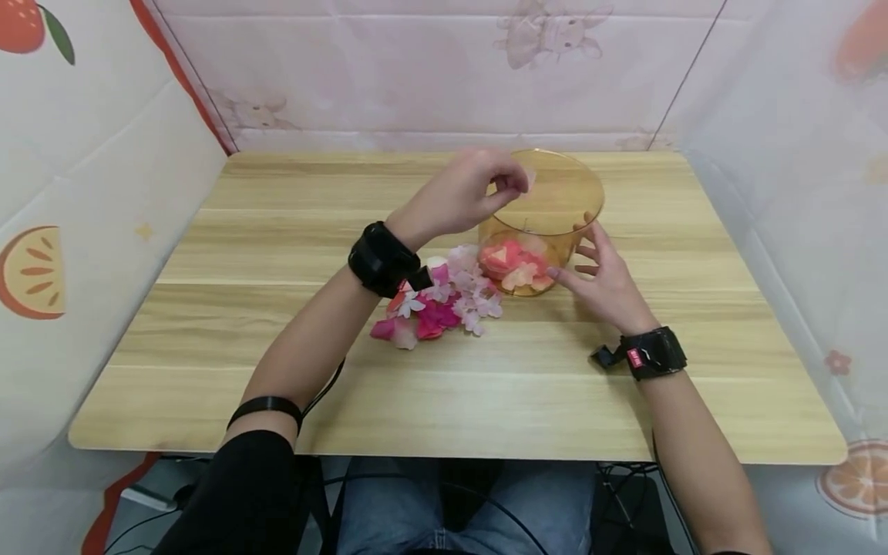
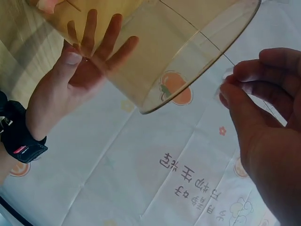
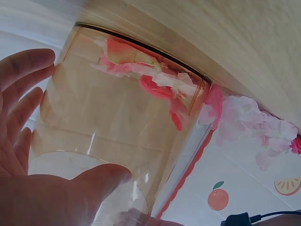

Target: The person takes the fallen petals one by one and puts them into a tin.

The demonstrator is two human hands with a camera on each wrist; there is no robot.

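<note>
Two hands work at the jar on the tabletop: the right hand steadies its wall with straight fingers, and the left hand pinches one pale petal over the rim. Featherlight and limp, petals beside the jar probably want a soft fingertip grip; the thin, smooth jar looks liable to slide.

Bright, even, soft light; sharp head view, hazier wrist views.

The desk shows only faint shadows near its middle. The amber tub carries pale glare streaks in the right wrist view, where the near hand is blurred and the upper edge smears.
</note>
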